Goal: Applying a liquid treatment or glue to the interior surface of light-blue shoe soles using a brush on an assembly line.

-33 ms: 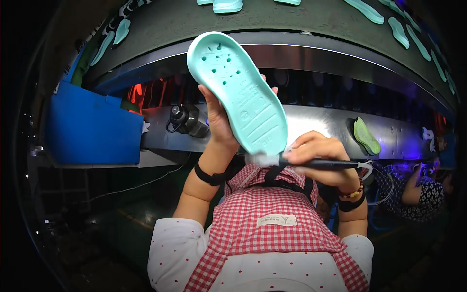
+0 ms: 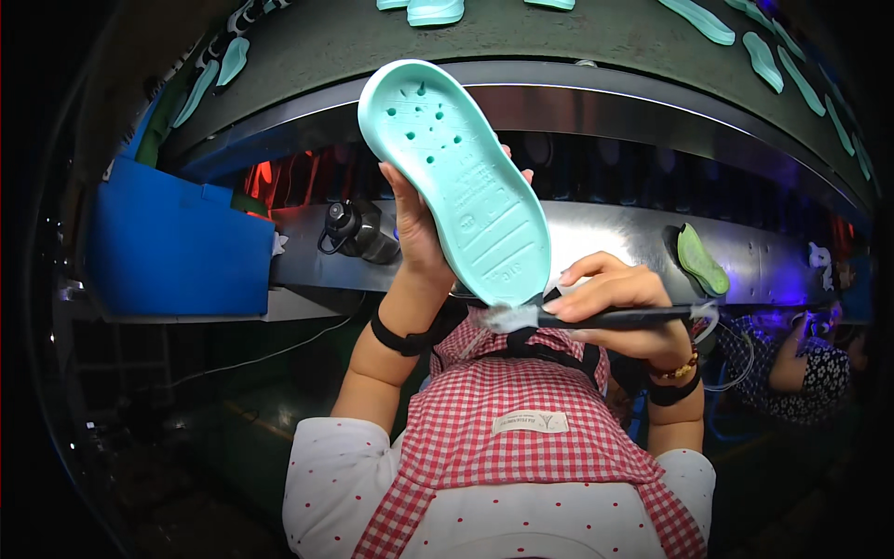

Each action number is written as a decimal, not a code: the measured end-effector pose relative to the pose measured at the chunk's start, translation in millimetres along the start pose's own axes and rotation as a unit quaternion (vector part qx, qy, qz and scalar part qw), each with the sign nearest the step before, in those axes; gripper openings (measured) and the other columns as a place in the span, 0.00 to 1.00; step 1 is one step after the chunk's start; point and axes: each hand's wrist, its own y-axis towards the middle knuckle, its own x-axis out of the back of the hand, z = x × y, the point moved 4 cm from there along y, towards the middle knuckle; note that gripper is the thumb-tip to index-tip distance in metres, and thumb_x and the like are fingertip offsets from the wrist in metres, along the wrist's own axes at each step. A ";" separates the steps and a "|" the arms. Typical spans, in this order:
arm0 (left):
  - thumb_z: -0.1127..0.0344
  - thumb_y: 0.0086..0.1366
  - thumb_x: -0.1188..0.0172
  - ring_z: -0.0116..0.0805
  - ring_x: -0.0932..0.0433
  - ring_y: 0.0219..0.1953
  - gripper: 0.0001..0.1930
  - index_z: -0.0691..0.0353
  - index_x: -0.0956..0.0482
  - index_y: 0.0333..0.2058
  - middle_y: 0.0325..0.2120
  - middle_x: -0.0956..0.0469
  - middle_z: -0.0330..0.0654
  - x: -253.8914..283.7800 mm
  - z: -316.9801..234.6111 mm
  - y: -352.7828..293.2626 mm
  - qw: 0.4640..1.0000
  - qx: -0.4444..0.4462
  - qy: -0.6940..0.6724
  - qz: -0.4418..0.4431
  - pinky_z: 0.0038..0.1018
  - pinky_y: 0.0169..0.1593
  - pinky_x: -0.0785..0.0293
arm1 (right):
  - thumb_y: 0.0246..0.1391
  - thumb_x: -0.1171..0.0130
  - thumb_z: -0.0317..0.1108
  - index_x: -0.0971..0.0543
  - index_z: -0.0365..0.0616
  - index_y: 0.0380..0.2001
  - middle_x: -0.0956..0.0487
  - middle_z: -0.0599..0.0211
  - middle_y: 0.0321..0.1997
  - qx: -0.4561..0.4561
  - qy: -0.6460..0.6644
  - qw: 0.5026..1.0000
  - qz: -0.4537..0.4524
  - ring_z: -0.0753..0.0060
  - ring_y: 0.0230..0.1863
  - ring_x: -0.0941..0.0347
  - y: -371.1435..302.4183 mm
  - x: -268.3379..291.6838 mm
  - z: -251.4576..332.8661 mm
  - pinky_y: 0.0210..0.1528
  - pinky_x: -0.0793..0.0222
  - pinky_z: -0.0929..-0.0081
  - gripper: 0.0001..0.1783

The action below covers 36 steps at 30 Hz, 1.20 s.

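A mint-green foam shoe sole (image 2: 475, 200) is held up, tilted, with small holes at its far end and grooves toward its near end. My left hand (image 2: 419, 224) grips it from the left side, thumb along the edge, fingertips showing at the right edge. In my right hand (image 2: 615, 298) is a brush with a black handle (image 2: 633, 317) and pale bristles (image 2: 510, 320). Those bristles are blurred, right at the sole's near end; I cannot tell whether they touch it.
Beyond a metal rail, a dark green belt (image 2: 559, 42) carries several mint soles. A black bottle (image 2: 358, 231) stands on the metal ledge, left, near a blue box (image 2: 182, 242). On the right lie a yellow-green sole (image 2: 700, 261) and a white scrap (image 2: 819, 265). Another person (image 2: 792, 368) sits farther right.
The brush has shifted slightly down, with its bristles a little lower beneath the sole's near end. The sole and my left hand have hardly moved.
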 end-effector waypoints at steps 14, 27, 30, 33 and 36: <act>0.41 0.60 0.70 0.53 0.32 0.47 0.35 0.65 0.43 0.55 0.49 0.35 0.55 -6.4 26.3 -22.4 0.977 0.019 0.059 -0.206 0.46 0.52 0.38 | 0.44 0.45 0.19 0.26 0.34 0.34 0.24 0.56 0.37 -0.124 0.237 0.940 -0.214 0.72 0.39 0.27 -7.4 -18.6 -16.8 0.41 0.31 0.79 0.11; 0.52 0.63 0.61 0.40 0.27 0.42 0.25 0.68 0.38 0.50 0.42 0.29 0.49 -9.3 7.9 -14.7 0.987 -0.004 0.084 -0.138 0.34 0.48 0.32 | 0.38 0.39 0.22 0.24 0.36 0.29 0.22 0.58 0.32 0.002 0.007 0.997 -0.081 0.68 0.35 0.25 14.2 6.5 10.4 0.39 0.30 0.75 0.10; 0.53 0.62 0.61 0.40 0.26 0.42 0.24 0.68 0.34 0.48 0.41 0.28 0.50 -3.0 3.9 -7.9 0.986 0.040 0.063 -0.147 0.34 0.47 0.31 | 0.36 0.39 0.22 0.24 0.38 0.28 0.23 0.59 0.30 0.013 -0.069 0.996 -0.063 0.66 0.35 0.25 15.8 0.3 17.0 0.39 0.30 0.74 0.11; 0.54 0.62 0.61 0.40 0.25 0.40 0.23 0.68 0.31 0.45 0.39 0.26 0.51 -8.8 5.3 -6.2 0.982 0.090 0.015 -0.165 0.33 0.46 0.30 | 0.33 0.37 0.22 0.24 0.39 0.27 0.23 0.60 0.30 0.050 -0.069 0.995 0.042 0.63 0.35 0.25 12.5 -9.6 30.3 0.39 0.30 0.72 0.12; 0.58 0.63 0.60 0.39 0.23 0.36 0.20 0.69 0.30 0.43 0.36 0.25 0.50 -9.9 10.2 -4.2 0.967 0.209 -0.041 -0.136 0.31 0.43 0.28 | 0.35 0.39 0.22 0.23 0.40 0.26 0.22 0.59 0.31 0.022 -0.099 0.995 -0.013 0.62 0.34 0.24 15.4 6.6 31.7 0.38 0.30 0.72 0.09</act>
